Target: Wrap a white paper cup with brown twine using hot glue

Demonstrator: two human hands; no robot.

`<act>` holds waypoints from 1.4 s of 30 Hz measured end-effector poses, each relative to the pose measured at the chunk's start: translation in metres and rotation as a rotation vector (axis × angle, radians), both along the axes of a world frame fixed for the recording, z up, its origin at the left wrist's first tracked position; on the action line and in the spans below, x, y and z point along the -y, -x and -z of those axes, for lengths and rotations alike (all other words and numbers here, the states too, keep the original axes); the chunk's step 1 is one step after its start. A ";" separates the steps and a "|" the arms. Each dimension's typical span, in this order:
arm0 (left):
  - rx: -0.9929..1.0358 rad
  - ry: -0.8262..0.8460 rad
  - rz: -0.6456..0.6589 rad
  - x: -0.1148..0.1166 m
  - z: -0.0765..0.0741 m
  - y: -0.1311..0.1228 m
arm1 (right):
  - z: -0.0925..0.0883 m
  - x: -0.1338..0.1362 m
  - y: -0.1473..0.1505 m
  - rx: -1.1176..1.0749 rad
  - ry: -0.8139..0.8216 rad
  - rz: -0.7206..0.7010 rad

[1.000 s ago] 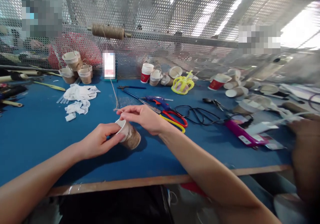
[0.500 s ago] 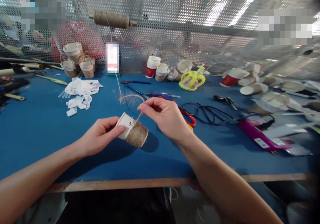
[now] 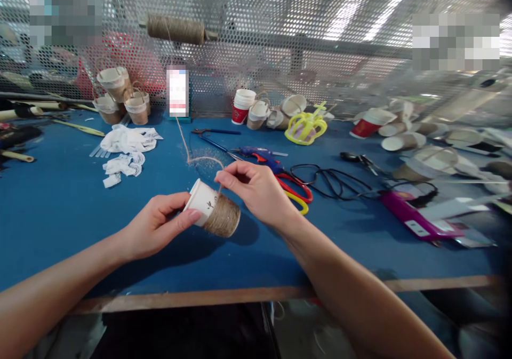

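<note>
My left hand (image 3: 160, 223) grips a white paper cup (image 3: 202, 201) by its rim end, with the thumb on the near side. The cup lies tilted, its base toward the right, and brown twine (image 3: 223, 218) is wound round its lower half. Between the thumb and fingertips of my right hand (image 3: 254, 191) the loose twine is pinched just above the cup. From there the strand (image 3: 205, 159) curves left over the table and runs up toward a twine spool (image 3: 176, 30) on the mesh wall.
A glue gun (image 3: 264, 155), red and yellow scissors (image 3: 296, 191) and pliers (image 3: 216, 132) lie beyond my right hand. White scraps (image 3: 130, 138) are at left. Twine-wrapped cups (image 3: 136, 107), a phone (image 3: 177, 91) and a yellow crown-shaped piece (image 3: 306, 127) stand along the back.
My right hand has shifted slightly left and down with the twine. The cup is turned a little in my left hand, and the whole view has drifted slightly.
</note>
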State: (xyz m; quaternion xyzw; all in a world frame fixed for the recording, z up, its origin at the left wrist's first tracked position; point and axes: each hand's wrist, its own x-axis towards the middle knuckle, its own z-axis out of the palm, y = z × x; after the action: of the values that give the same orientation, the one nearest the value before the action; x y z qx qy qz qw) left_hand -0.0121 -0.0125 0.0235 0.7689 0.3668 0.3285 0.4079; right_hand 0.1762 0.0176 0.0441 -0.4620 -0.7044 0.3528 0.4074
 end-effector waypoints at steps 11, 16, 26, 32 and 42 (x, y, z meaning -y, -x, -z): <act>-0.061 -0.158 0.038 -0.001 0.002 0.002 | 0.004 0.004 0.005 -0.009 0.018 -0.028; -0.046 -0.173 0.008 -0.003 0.006 0.001 | 0.007 -0.002 0.002 0.004 0.020 0.011; 0.089 -0.061 -0.108 -0.022 0.015 0.002 | 0.007 -0.015 -0.009 0.025 0.158 -0.199; 0.359 0.308 -0.045 -0.039 0.018 -0.002 | 0.014 -0.020 -0.003 0.177 -0.061 -0.119; 0.503 0.515 0.001 -0.050 0.029 -0.007 | 0.013 -0.026 -0.004 0.287 -0.142 -0.118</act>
State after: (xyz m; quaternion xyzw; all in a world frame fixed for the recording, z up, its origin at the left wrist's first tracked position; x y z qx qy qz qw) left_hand -0.0052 0.0380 -0.0051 0.5363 0.3252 0.4041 0.6659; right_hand 0.1805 0.0431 0.0312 -0.4356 -0.8043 0.2559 0.3129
